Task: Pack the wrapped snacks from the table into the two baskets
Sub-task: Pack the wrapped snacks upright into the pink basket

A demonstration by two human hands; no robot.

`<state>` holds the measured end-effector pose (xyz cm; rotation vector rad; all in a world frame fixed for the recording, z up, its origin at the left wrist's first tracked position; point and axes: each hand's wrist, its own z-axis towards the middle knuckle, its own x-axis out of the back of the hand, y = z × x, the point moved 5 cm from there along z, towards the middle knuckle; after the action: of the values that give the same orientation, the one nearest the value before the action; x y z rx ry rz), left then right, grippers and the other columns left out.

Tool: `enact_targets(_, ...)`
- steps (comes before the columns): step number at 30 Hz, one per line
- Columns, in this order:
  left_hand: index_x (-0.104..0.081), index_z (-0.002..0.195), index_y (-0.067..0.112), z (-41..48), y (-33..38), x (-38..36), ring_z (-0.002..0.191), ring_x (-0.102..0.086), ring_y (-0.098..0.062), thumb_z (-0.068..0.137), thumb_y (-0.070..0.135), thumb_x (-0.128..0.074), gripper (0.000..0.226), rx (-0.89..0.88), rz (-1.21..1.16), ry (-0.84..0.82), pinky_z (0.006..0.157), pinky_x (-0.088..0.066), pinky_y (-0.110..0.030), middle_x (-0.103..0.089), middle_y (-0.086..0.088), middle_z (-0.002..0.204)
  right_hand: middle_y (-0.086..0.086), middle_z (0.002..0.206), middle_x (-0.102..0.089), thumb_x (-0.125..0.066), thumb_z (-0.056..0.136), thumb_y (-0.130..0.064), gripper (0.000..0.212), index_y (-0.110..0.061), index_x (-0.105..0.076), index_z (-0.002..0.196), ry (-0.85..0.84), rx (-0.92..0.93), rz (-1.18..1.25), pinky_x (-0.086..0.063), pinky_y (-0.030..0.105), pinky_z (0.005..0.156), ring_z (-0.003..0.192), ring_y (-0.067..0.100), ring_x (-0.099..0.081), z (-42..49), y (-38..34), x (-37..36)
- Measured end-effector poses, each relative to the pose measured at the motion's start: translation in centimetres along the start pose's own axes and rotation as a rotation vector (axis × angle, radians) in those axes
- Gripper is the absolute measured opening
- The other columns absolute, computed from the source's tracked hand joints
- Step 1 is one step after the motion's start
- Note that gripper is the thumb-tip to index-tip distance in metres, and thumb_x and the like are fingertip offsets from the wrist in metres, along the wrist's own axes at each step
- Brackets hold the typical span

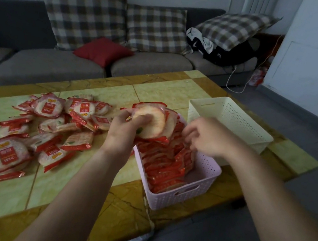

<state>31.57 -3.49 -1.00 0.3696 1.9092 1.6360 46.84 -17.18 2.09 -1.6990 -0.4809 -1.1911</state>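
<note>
Risk, pink basket: the pink basket is seen packed with snacks standing on edge and heaped above the rim at its far end; anything pressed on top is judged likely to slide off onto the table, or the standing rows may be toppled by a push from either hand
Risk, grip: a snack stack is held only at its near edge; the slick wrappers are judged liable to fan apart and drop if the hold is eased before support is found
Left hand: the left hand is closed on that stack, thumb and fingers clamped round it, above the far end of the pink basket
Right hand: the right hand is blurred; fingers are curled down at the snacks along the basket's right side; whether anything is gripped cannot be told
Hands: kept apart, one on each side of the heap
Pink basket: at the near right table edge; nearly full
Loose snacks: many are left scattered across the left half of the table, flat or overlapping; well apart from both baskets
White basket: just behind the pink one, touching or nearly so; nothing is seen in the visible part of its inside
Task state: judged about halfway; the pink basket should be left and the white one filled
</note>
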Motion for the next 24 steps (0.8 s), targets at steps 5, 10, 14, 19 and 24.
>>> enact_targets(5, -0.06, 0.122, 0.0, -1.1, -0.3, -2.2, 0.099, -0.07, -0.043, 0.085, 0.011, -0.075, 0.041, 0.015, -0.004, -0.128, 0.087, -0.057, -0.054, -0.071, -0.025, 0.112, 0.003, 0.115, -0.072, -0.071, 0.092, -0.035, 0.035, -0.022, -0.064, 0.125, -0.029, -0.04, 0.825, -0.062, 0.037, 0.071, 0.097, 0.021, -0.074, -0.7, -0.2, 1.0)
enact_targets(10, -0.06, 0.12, -0.002, -1.0, 0.2, -1.8, 0.098, -0.07, -0.045, 0.083, 0.011, -0.077, 0.042, 0.0, 0.001, -0.119, 0.086, -0.057, -0.057, -0.07, -0.027, 0.113, -0.006, 0.118, -0.072, -0.077, 0.088, -0.014, 0.038, -0.023, -0.068, 0.123, 0.044, 0.088, 0.604, -0.058, 0.03, 0.087, 0.109, 0.01, -0.069, -0.8, 1.0, 3.5)
enact_targets(14, -0.06, 0.12, 0.001, -0.4, 0.5, 0.1, 0.093, -0.073, -0.037, 0.088, 0.013, -0.072, 0.035, 0.01, 0.007, -0.012, 0.077, -0.06, -0.047, -0.07, -0.026, 0.113, -0.009, 0.112, -0.073, -0.071, 0.09, -0.004, 0.03, -0.022, -0.069, 0.114, -0.12, 0.035, 0.397, -0.055, 0.024, 0.082, 0.104, 0.005, -0.069, -1.8, 2.2, 3.5)
enact_targets(19, -0.056, 0.124, 0.001, -1.1, 0.1, -0.6, 0.097, -0.072, -0.039, 0.09, 0.014, -0.071, 0.039, 0.04, 0.026, 0.008, 0.084, -0.059, -0.055, -0.069, -0.024, 0.112, -0.016, 0.102, -0.065, -0.073, 0.087, -0.005, 0.034, -0.035, -0.07, 0.101, -0.2, 0.053, 0.014, -0.045, 0.022, 0.072, 0.093, 0.004, -0.062, -1.5, 1.5, 0.9)
enact_targets(24, -0.055, 0.124, 0.003, -1.1, -0.1, -1.1, 0.099, -0.072, -0.04, 0.088, 0.016, -0.073, 0.042, 0.045, 0.036, -0.016, 0.085, -0.058, -0.06, -0.068, -0.024, 0.116, -0.012, 0.102, -0.069, -0.074, 0.088, -0.01, 0.031, -0.033, -0.075, 0.11, -0.178, 0.081, -0.268, -0.053, 0.033, 0.085, 0.095, 0.01, -0.063, -2.4, 0.2, 2.5)
